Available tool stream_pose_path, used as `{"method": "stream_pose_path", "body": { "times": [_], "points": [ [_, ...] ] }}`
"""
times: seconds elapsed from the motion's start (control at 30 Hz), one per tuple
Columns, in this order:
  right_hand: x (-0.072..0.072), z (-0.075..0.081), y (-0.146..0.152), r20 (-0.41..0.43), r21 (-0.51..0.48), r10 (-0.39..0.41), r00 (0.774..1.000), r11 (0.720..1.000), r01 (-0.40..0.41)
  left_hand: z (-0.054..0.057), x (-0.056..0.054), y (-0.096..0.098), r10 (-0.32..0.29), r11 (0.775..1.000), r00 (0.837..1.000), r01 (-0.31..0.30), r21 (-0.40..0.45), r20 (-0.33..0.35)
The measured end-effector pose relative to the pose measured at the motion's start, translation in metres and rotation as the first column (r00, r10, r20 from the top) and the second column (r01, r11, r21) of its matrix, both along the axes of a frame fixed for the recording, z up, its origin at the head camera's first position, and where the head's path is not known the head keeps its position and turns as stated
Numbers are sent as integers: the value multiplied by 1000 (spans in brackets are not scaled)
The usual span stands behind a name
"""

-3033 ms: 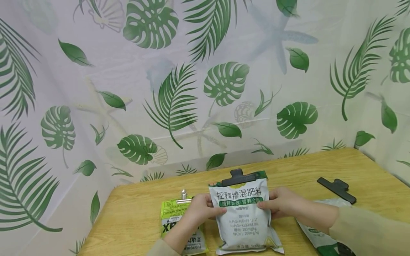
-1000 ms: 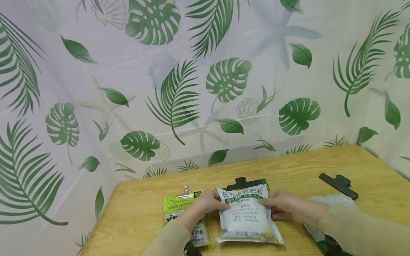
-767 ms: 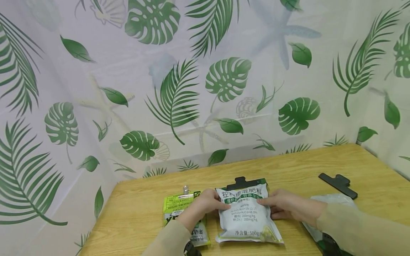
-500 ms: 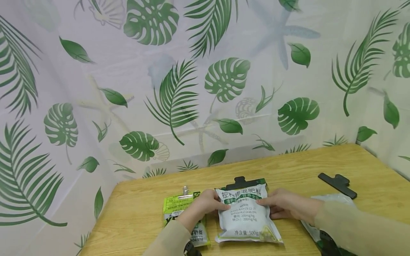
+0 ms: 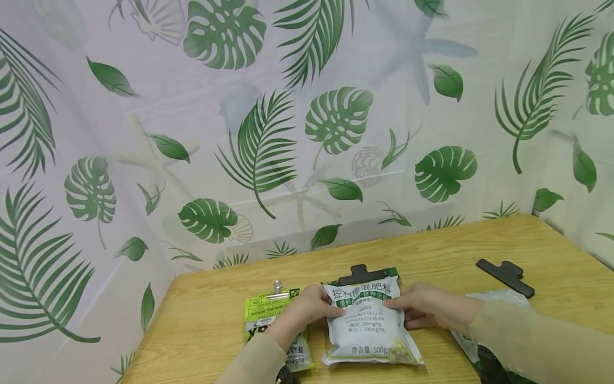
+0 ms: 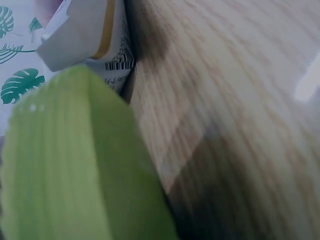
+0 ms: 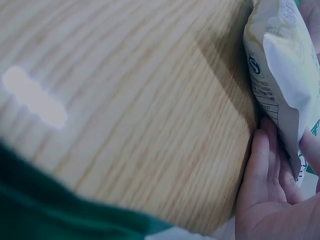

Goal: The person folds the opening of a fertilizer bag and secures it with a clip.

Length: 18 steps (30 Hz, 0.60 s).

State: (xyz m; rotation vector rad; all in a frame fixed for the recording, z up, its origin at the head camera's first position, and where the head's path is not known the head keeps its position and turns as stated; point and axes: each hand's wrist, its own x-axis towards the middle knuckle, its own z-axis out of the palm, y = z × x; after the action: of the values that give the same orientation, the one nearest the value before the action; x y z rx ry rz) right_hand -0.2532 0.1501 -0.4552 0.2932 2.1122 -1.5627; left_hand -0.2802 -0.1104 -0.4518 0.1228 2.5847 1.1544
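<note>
A white fertilizer bag lies face up on the table, a black clip across its green top edge. My left hand pinches its left side, thumb on the front. On the opposite side my right hand grips it. In the right wrist view, the right fingers go under the bag's edge, with the thumb against the front. The left wrist view has the bag's lower corner at upper left; the left fingers are mostly out of sight there.
Left of the bag, partly behind the left arm, lies a yellow-green packet with a silver clip. A clear-and-green bag sits under the right forearm. Another black clip lies beyond it. A leaf-patterned cloth hangs behind the table.
Three seconds ago both hands held the bag more upright, facing me; since then it has been tilted back and lowered flat. Over the last second hands and bag have barely moved.
</note>
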Motion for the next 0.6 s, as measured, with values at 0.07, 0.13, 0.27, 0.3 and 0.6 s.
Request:
{"method": "stream_pose_path", "body": {
  "times": [0.07, 0.13, 0.27, 0.3, 0.6],
  "points": [
    [0, 0, 0, 0, 4, 2, 1000, 1000, -2, -1, 0, 0, -16, 1000, 1000, 15, -17, -23],
    [0, 0, 0, 0, 9, 2, 1000, 1000, -2, -1, 0, 0, -30, 999, 998, 28, -44, -50],
    [0, 1, -1, -5, 18, 1, 1000, 1000, -1, 1, 0, 0, -51, 995, 995, 43, -92, -88],
    [0, 1, -1, -5, 20, -1, 1000, 1000, 1, 2, 1, 0, -56, 994, 994, 46, -102, -95],
    [0, 1, -3, 1, 24, -21, 1000, 999, 21, 3, 0, -4, -106, 979, 979, 72, -190, -173]
  ]
}}
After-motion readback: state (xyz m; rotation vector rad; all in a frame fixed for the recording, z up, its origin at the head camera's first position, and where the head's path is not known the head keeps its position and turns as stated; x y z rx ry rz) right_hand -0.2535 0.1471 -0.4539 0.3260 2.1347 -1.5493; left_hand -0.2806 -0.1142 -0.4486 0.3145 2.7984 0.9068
